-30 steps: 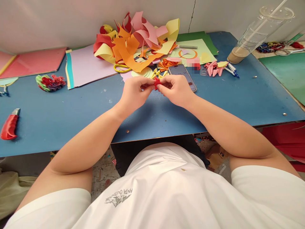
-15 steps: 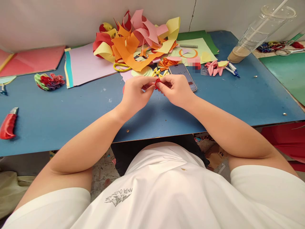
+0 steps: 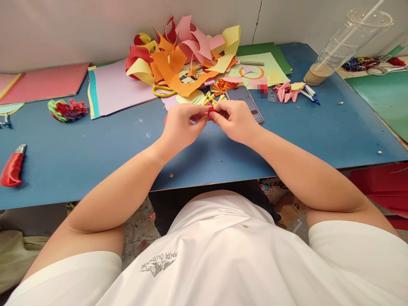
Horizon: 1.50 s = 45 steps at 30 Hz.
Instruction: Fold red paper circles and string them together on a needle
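My left hand (image 3: 185,123) and my right hand (image 3: 237,120) meet above the blue table, fingertips pinched on a small piece of red paper (image 3: 211,112). The fingers cover most of it, so its full shape is hidden. Just behind my fingertips lie folded yellow paper pieces (image 3: 208,97). A phone (image 3: 251,104) with a timer on its screen lies partly behind my right hand. Pale green paper circles (image 3: 190,97) sit beyond my left hand, beside yellow-handled scissors (image 3: 163,91).
Paper offcuts (image 3: 178,63) heap against the wall. Left are a ruffled paper flower (image 3: 67,110), lilac sheets (image 3: 124,87) and a red utility knife (image 3: 13,168). Folded pink pieces (image 3: 287,92), pens (image 3: 310,94) and a tall plastic cup (image 3: 347,46) stand or lie on the right.
Both hands stay nearly in place, still pinching the red paper, which shows a slightly different side between the fingertips. The view has shifted a little.
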Available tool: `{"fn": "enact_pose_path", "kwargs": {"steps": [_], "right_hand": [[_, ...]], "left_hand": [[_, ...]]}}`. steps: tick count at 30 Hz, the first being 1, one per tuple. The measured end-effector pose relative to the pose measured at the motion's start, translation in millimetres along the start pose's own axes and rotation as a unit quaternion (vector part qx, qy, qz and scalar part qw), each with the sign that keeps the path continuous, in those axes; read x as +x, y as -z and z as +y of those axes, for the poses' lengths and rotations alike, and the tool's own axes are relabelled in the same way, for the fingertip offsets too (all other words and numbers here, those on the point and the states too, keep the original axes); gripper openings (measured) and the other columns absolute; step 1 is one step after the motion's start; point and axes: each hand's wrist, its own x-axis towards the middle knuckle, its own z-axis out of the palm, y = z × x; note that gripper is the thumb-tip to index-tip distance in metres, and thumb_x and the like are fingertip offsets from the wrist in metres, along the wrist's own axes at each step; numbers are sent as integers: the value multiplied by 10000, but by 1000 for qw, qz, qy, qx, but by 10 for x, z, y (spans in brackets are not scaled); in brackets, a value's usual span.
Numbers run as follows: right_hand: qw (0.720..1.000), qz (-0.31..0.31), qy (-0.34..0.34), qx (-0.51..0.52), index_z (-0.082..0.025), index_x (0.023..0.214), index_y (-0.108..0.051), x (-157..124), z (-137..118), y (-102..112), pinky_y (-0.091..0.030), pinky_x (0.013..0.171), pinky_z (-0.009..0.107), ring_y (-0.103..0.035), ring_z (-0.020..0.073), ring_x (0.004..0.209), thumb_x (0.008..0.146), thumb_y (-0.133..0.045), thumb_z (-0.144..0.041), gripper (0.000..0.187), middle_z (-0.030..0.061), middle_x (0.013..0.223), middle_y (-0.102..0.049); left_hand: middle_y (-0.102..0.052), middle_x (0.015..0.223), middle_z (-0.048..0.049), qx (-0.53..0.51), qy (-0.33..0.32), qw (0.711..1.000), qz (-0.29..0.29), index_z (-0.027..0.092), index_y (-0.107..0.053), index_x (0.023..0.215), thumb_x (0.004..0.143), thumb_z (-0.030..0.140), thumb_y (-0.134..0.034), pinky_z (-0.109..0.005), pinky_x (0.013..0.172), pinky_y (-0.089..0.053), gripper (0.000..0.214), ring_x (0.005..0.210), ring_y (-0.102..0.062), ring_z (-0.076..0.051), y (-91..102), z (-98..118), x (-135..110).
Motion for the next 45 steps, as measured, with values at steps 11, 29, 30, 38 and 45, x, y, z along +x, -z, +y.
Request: {"fn": "enact_pose_path", "kwargs": {"steps": [11, 29, 30, 38, 45], "right_hand": [[1000, 23, 20, 4, -241, 828, -610, -9, 50, -3, -422, 726, 371, -493, 179, 720, 1042, -761, -216, 263, -4, 752, -629], [981, 101, -5, 164, -249, 967, -752, 10, 113, -27, -652, 782, 395, -749, 216, 826, 970, -986, -469, 321, 41, 930, -808], [982, 97, -8, 164, -251, 965, -748, 8, 108, -25, -656, 784, 395, -750, 216, 826, 968, -989, -475, 329, 41, 928, -810], [983, 94, -3, 158, -246, 959, -749, -19, 85, -24, -682, 808, 395, -751, 206, 830, 967, -973, -434, 293, 37, 935, -815], [989, 88, 8, 117, -242, 960, -756, -25, 55, -20, -683, 814, 397, -741, 207, 826, 983, -938, -388, 235, 33, 931, -816]], "left_hand": [[-970, 1092, -61, -59, 18, 998, 10, 239, -969, 1119, 907, 203, -822, -350, 956, -739, 260, 982, -900, -231, -51, 21, -17], [-882, 959, -14, -313, 143, 937, -53, 289, -906, 1164, 844, 386, -1074, -293, 841, -689, 374, 926, -846, -168, -1, -89, 80], [-888, 967, -14, -299, 137, 943, -48, 287, -894, 1155, 843, 396, -1073, -290, 834, -688, 377, 939, -854, -175, -2, -92, 81], [-922, 1012, -36, -300, 134, 944, -40, 247, -787, 1033, 843, 311, -1045, -324, 863, -727, 327, 1012, -917, -222, -16, -37, 85], [-880, 896, -12, -292, 137, 946, -33, 246, -720, 964, 818, 187, -978, -320, 802, -716, 302, 896, -887, -201, -10, 18, 87]]}}
